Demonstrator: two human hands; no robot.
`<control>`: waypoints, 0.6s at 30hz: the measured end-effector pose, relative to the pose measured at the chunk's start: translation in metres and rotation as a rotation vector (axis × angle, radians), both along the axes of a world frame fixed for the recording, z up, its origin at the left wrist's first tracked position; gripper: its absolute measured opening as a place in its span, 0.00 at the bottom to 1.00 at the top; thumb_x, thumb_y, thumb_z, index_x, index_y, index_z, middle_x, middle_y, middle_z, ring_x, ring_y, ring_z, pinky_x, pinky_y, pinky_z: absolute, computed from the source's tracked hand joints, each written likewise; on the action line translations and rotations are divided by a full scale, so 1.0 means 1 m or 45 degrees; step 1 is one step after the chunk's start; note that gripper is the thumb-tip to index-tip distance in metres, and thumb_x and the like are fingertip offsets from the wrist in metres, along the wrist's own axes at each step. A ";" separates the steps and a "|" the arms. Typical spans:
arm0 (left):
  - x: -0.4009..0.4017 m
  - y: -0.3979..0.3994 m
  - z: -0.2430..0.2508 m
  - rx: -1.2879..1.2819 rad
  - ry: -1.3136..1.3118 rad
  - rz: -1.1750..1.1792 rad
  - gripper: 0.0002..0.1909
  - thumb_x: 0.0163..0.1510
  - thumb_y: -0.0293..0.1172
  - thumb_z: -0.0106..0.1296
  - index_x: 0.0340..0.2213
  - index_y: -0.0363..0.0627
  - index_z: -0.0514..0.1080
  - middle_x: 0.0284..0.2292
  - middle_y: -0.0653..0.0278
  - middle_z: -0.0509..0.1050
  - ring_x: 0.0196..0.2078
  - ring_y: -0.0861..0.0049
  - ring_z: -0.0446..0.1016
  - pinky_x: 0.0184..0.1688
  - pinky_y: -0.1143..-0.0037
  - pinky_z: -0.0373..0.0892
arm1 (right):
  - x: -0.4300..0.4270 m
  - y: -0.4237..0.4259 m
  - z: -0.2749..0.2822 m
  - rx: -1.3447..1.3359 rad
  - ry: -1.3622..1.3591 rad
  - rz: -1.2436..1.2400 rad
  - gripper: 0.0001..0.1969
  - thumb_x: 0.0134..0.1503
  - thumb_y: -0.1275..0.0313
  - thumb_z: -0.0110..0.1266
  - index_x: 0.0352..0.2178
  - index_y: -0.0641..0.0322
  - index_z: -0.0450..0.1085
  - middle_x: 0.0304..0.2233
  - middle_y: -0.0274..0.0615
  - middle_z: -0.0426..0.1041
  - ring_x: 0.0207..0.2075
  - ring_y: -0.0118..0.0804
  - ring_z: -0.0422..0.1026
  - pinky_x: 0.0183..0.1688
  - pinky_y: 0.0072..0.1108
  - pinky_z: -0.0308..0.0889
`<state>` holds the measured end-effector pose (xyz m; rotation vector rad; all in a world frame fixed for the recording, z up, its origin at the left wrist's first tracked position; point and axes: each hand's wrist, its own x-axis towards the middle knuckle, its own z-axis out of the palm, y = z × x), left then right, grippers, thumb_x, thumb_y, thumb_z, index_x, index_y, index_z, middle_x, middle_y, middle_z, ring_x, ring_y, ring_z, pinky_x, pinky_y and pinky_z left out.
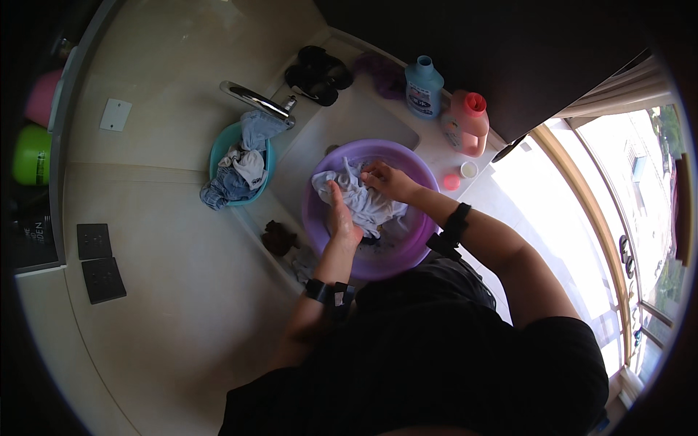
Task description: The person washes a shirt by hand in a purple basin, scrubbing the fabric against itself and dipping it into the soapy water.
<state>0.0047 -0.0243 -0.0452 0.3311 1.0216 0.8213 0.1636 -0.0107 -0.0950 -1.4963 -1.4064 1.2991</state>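
Observation:
A wet white garment (pixel 362 204) is bunched up in a round purple basin (pixel 424 163) in front of me. My left hand (pixel 343 215) is at the garment's left side, thumb extended along it and the other fingers mostly hidden under the fabric. With bent fingers, my right hand (pixel 386 181) grips the upper part of the same garment. Below the cloth, water with some suds and a small dark item show in the basin, partly covered.
Left of the basin, a teal tub (pixel 218 147) holds clothes beneath a chrome faucet (pixel 256 101). Black shoes (pixel 319 75), a blue bottle (pixel 423 90), a pink detergent jug (pixel 466 124), a red cap (pixel 451 182) and a white cup (pixel 468 169) line the sink's edge. Brown cloth (pixel 278 238) lies nearby.

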 end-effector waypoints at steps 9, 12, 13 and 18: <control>-0.008 -0.003 0.027 0.049 0.502 -0.050 0.51 0.52 0.71 0.35 0.63 0.44 0.40 0.63 0.57 0.44 0.64 0.65 0.49 0.62 0.66 0.51 | 0.020 0.004 0.015 0.252 -0.150 0.045 0.07 0.53 0.69 0.53 0.31 0.59 0.71 0.28 0.46 0.75 0.33 0.43 0.75 0.37 0.28 0.68; -0.015 -0.002 0.023 0.115 0.500 -0.030 0.49 0.53 0.68 0.38 0.62 0.43 0.44 0.63 0.58 0.47 0.63 0.65 0.51 0.61 0.67 0.53 | 0.021 0.007 0.010 0.235 -0.211 -0.390 0.10 0.56 0.69 0.49 0.34 0.68 0.64 0.29 0.57 0.73 0.35 0.58 0.72 0.38 0.37 0.67; -0.018 -0.002 0.017 0.125 0.468 -0.016 0.47 0.53 0.67 0.40 0.62 0.43 0.46 0.62 0.58 0.50 0.62 0.65 0.54 0.61 0.67 0.55 | 0.019 0.009 0.004 0.237 -0.210 -0.390 0.10 0.56 0.69 0.49 0.34 0.68 0.64 0.29 0.57 0.73 0.35 0.58 0.72 0.38 0.37 0.67; -0.012 0.000 0.006 0.008 0.275 0.038 0.40 0.54 0.61 0.46 0.57 0.44 0.56 0.56 0.60 0.60 0.57 0.67 0.61 0.57 0.68 0.60 | -0.011 -0.001 0.015 0.319 0.105 -0.424 0.14 0.60 0.67 0.46 0.38 0.69 0.56 0.29 0.60 0.72 0.32 0.62 0.72 0.34 0.37 0.67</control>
